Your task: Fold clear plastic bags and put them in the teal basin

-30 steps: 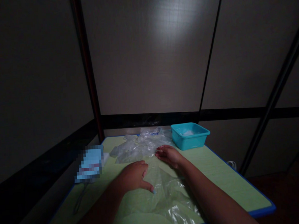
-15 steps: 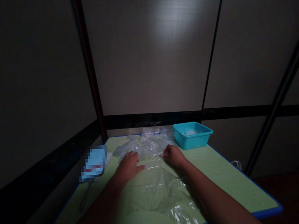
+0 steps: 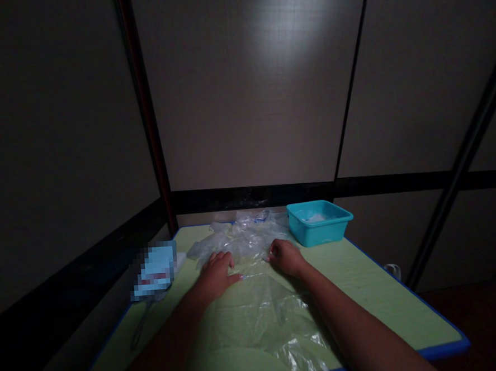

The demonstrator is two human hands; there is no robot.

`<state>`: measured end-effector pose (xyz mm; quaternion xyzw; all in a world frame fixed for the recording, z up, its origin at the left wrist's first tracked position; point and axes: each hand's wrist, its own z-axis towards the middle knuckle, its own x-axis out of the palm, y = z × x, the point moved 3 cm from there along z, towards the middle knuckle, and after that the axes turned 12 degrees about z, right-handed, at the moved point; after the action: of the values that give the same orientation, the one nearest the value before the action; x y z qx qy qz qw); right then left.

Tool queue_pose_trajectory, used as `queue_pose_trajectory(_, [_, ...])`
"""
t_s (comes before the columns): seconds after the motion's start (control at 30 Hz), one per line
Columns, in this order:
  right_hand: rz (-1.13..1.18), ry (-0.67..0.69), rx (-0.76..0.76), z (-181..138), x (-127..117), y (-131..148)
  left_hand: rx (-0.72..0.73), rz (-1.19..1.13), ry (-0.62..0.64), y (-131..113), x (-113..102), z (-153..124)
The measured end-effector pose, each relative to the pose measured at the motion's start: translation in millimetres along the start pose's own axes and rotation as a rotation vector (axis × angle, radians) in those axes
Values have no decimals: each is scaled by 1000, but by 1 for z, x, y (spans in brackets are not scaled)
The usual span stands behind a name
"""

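A clear plastic bag (image 3: 259,305) lies spread over the middle of the table, its near end creased at the front edge. Resting on its left side is my left hand (image 3: 216,274), thumb apart from the fingers. My right hand (image 3: 286,257) has its fingers pinched together at the bag's right side, gripping the thin film. Beyond both hands, more crumpled clear plastic (image 3: 246,236) is heaped toward the back; I cannot tell whether it is one piece with the bag.
A turquoise plastic basin (image 3: 322,231) with something whitish inside stands at the back right. At the left edge lies a light blue, blurred-out item (image 3: 156,269) with a strap. The green table (image 3: 372,290) has a blue rim and stands against dark panels.
Both hands stay almost where they were. The right fingers have shifted very slightly left on the film, and the view has moved a touch.
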<state>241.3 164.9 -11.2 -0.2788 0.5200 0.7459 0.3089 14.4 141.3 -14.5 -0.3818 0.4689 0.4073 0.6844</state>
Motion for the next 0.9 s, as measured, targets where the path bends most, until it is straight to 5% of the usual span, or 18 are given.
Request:
queue_pose_trajectory(0.37, [193, -11, -55, -2, -6, 10, 26, -29, 28, -1, -2, 1])
queue_pose_trajectory(0.7, [727, 243, -159, -8, -16, 19, 36, -141, 39, -2, -9, 0])
queue_pose_trajectory(0.9, [755, 308, -105, -9, -16, 14, 66, -273, 76, -1, -14, -1])
